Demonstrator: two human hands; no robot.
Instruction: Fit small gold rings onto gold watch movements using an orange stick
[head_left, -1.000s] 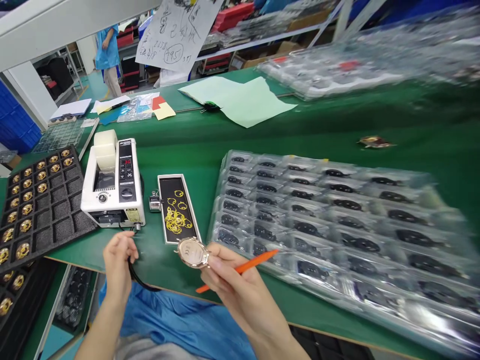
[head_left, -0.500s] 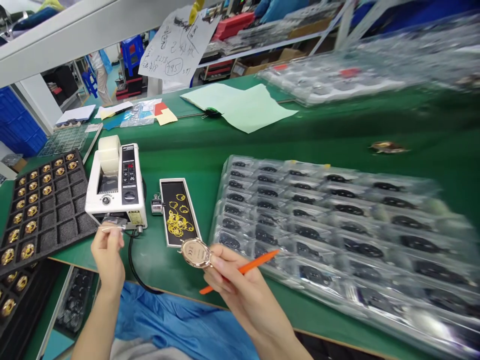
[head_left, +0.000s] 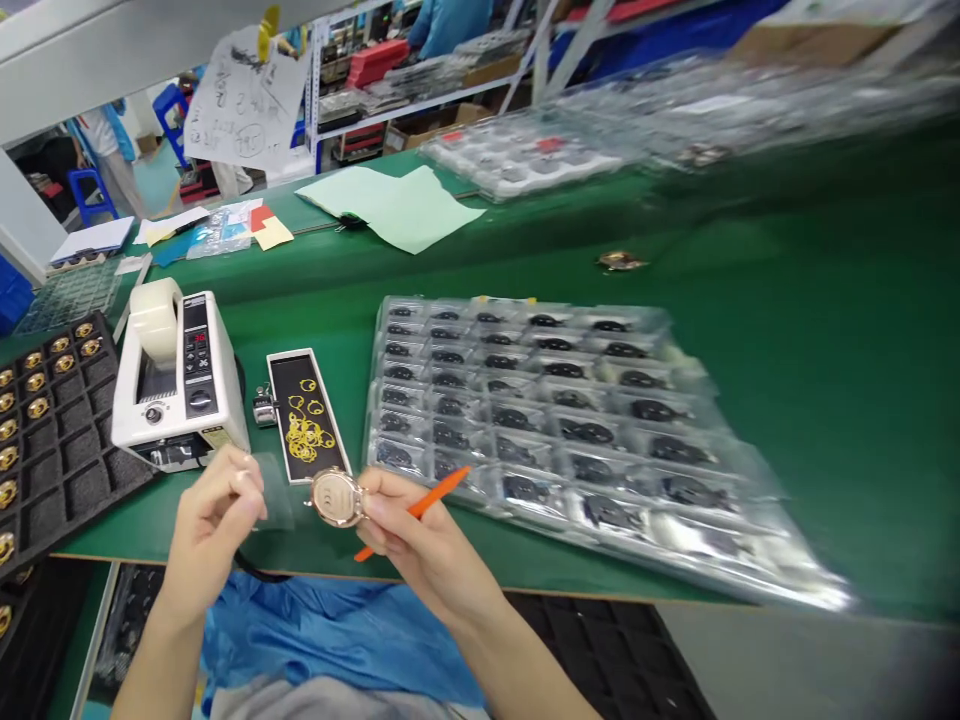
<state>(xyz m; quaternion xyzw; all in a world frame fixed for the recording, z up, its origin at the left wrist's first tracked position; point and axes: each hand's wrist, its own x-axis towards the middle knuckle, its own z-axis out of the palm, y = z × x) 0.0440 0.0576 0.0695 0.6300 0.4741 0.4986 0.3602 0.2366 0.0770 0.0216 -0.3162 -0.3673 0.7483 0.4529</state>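
Note:
My left hand (head_left: 214, 525) pinches a piece of clear tape (head_left: 277, 492), which hangs out to the right of the fingertips. My right hand (head_left: 424, 545) grips a rose-gold watch case (head_left: 335, 498) by its edge, back side up with small printing on it. An orange pen-like stick (head_left: 450, 485) is tucked across the fingers of that same hand. The tape and the watch case are close together but apart. Just behind my left hand stands a white tape dispenser (head_left: 212, 365) with a roll on top and a lit red display.
A small white-rimmed tray (head_left: 339, 440) holds yellow rings, a metal tally counter (head_left: 264, 407) beside it. Right lies a clear plastic tray (head_left: 480, 490) of dark parts. Left is a black foam tray (head_left: 97, 465) with gold pieces. A small gold item (head_left: 621, 261) lies farther back.
My left hand has come away from the dispenser's front with the tape, toward the watch case. The view has swung right, so things sit farther left. My right hand keeps its hold.

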